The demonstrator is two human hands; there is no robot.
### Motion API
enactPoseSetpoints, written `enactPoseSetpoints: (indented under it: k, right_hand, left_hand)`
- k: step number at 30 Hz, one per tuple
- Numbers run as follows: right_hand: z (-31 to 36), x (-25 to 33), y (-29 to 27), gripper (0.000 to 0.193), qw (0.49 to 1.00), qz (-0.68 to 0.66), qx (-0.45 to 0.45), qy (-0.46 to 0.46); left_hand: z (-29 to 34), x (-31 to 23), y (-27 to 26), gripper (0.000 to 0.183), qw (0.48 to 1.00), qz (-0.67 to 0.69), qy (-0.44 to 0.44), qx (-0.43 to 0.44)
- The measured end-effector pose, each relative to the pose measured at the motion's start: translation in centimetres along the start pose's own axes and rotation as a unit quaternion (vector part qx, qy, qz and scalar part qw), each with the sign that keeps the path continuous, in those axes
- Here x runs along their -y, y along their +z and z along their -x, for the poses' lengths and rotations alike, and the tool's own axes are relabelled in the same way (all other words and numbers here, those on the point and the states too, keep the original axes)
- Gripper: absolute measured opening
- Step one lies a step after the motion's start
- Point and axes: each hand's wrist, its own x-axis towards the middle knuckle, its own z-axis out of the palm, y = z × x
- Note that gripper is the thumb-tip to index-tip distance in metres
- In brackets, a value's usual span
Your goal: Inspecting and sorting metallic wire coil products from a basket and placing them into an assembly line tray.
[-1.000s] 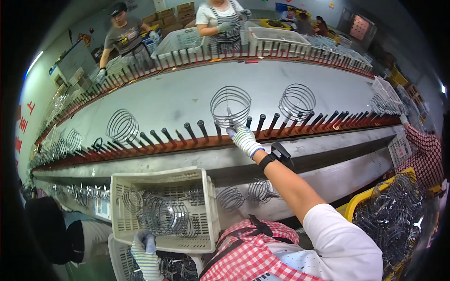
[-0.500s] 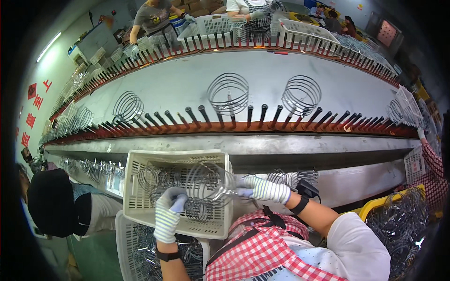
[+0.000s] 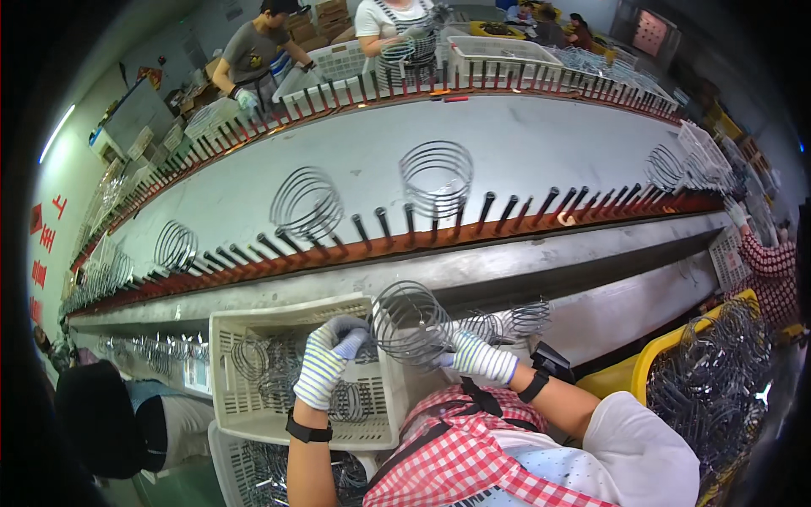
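A wire coil of several thin metal loops is held up in front of me, beside the right rim of a white plastic crate. My right hand, in a striped glove, grips its lower right side. On the coil's left is my left hand, gloved alike, thumb and fingers closed right next to the loops; whether they pinch the wire is hidden. Inside the crate lie more wire coils. Ahead, two large coils hang on a row of black-tipped red posts.
A long grey table with posts along both edges runs across. Coils lie on the ledge below. At right stands a yellow bin heaped with wire pieces. Below the crate is another white bin. Co-workers stand across the table and at both sides.
My view has turned and tilted. The held coil has moved up and right relative to the crate, both hands with it. The large coils on the posts appear farther left.
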Motion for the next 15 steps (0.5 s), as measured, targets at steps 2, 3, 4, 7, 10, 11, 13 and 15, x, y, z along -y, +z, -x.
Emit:
enactPoseSetpoints:
  k: [2, 3, 4, 7, 10, 11, 13, 15]
  right_hand:
    - [-0.1, 3.0, -0.4, 0.047, 0.996, -0.085, 0.009, 0.029]
    - [0.0, 4.3, -0.6, 0.047, 0.983, -0.174, 0.024, 0.053]
    - [-0.4, 5.7, -0.4, 0.046, 0.987, -0.16, 0.005, -0.032]
    - [0.3, 7.5, -0.9, 0.047, 0.997, -0.041, 0.066, -0.025]
    - [-0.6, 8.7, 0.3, 0.038, 0.979, -0.187, -0.004, 0.078]
    - [-1.0, 7.5, 0.4, 0.035, 0.989, -0.14, -0.054, 0.01]
    - [-2.7, 6.4, 0.3, 0.031, 0.982, -0.162, -0.102, -0.009]
    - [-3.7, 5.7, -1.7, 0.026, 0.959, -0.139, -0.241, -0.049]
  left_hand:
    - [-2.1, 3.3, -2.0, 0.019, 0.998, -0.015, -0.025, -0.051]
    - [-3.2, 5.3, -3.5, 0.021, 0.993, -0.046, -0.074, -0.079]
    - [-4.1, 9.8, -5.9, 0.023, 0.986, -0.13, -0.043, -0.098]
    - [-5.2, 17.8, -8.3, 0.026, 0.917, -0.398, 0.011, -0.029]
    - [-6.0, 21.4, -7.4, 0.031, 0.905, -0.419, -0.042, 0.063]
    - [-6.3, 20.7, -6.6, 0.033, 0.867, -0.488, -0.06, 0.084]
    - [-7.9, 24.6, -8.7, 0.031, 0.863, -0.428, -0.254, 0.088]
    - [-7.7, 22.5, -7.2, 0.029, 0.837, -0.498, -0.21, 0.082]
